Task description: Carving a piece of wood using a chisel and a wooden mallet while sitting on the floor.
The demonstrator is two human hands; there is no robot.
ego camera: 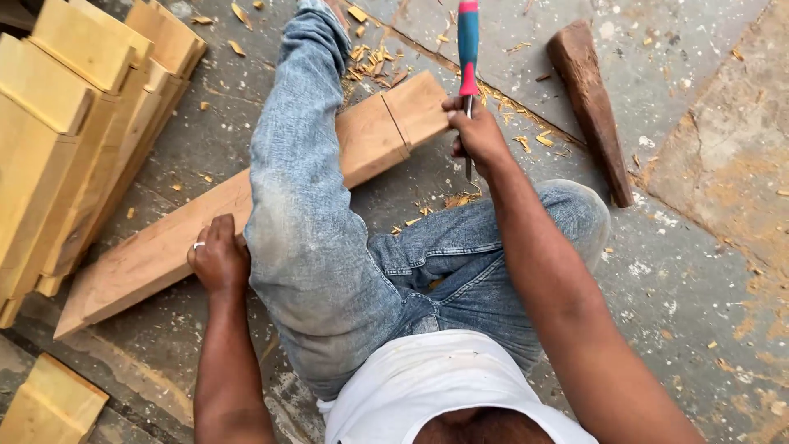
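the person sits on the floor (690, 271) with a long plank (148, 255) lying slantwise in front of them, running from lower left up to upper right. one leg (304, 189) in blue jeans stretches across the plank's middle and hides that part of it; the other leg is folded to the right.

the left hand (219, 256) rests at the plank's near edge, left of the outstretched leg, fingers curled against the wood with a ring on one finger. whether it truly clamps the edge or only presses on it cannot be told.

the right hand (475, 136) is clenched around a chisel (468, 49), gripping it low on the shank just under the handle. the handle is teal with red bands and stands up away from the hand; the steel blade points down out of the fist. the hand sits just beside the plank's upper right end, where a dark line crosses the wood. the blade tip seems to be past the plank's corner, over the floor, though that is hard to judge.

so the plank lies between the two hands, its far end by the right one, its near edge under the left.

a dark wooden mallet (592, 107) lies on the floor to the right of the chisel, apart from both hands. a stack (74, 123) of pale wooden pieces stands at the left, beside the plank. chips (374, 57) are scattered near the plank's far end.
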